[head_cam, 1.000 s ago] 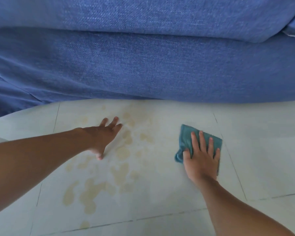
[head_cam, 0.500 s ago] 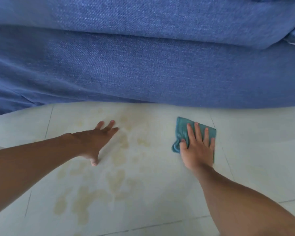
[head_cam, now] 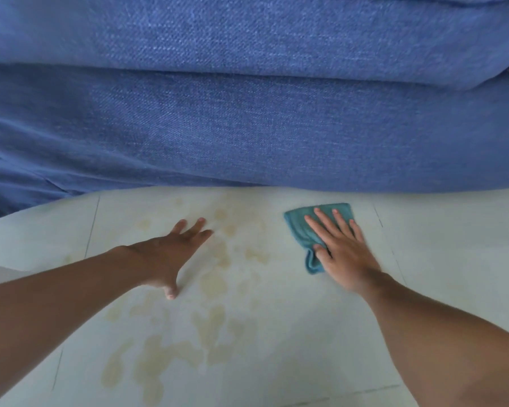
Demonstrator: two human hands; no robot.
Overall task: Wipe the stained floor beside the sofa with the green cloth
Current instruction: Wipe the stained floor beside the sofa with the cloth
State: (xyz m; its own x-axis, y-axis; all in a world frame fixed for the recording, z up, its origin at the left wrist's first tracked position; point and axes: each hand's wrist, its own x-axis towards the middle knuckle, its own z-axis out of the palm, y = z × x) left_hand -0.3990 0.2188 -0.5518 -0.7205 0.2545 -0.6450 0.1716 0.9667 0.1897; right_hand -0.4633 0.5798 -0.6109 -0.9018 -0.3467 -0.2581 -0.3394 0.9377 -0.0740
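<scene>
Right hand (head_cam: 346,254) flat on the small green-blue folded cloth (head_cam: 301,227), fingers (head_cam: 326,223) spread and pressing it down on the pale tiled floor (head_cam: 453,259), thumb pinning the near corner where the fabric bunches. Cloth on the right side, just short of the blue woven-fabric sofa (head_cam: 247,113), whose base fills the far half of the view. Left hand (head_cam: 171,254) planted palm-down on the floor, fingers loosely spread, holding nothing, resting at the left edge of the yellowish blotchy stain (head_cam: 215,283).

Stain reaching from near the sofa base down toward the near edge, thickest at near left. Cloth lying to the right of it, apart from the nearest blotches, on tile that looks clean. Faded, paler patches at the far end beside the sofa; cannot tell whether wiped or simply thinner there.

Judged as early in the task: cloth in hand and on the floor, but nearly all visible staining unwiped. Left to do: sweeping leftward across the blotches, then the heavy near patches, likely with repeated passes.
</scene>
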